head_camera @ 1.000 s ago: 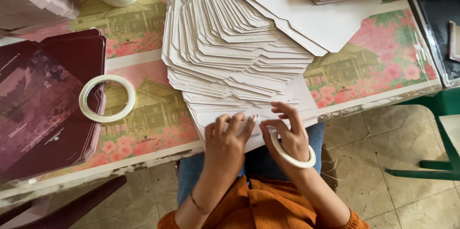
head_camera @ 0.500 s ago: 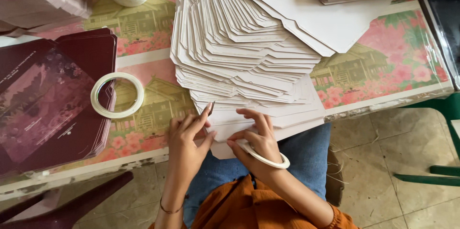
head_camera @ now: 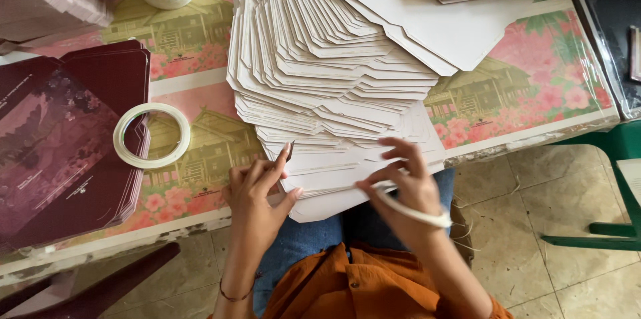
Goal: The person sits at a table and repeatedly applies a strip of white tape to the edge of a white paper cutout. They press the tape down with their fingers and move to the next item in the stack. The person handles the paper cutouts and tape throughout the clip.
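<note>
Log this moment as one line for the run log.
left hand: pinching edge of white card sheet | right hand: on same sheet, tape ring around wrist | nearby: fanned card stack, tape roll
</note>
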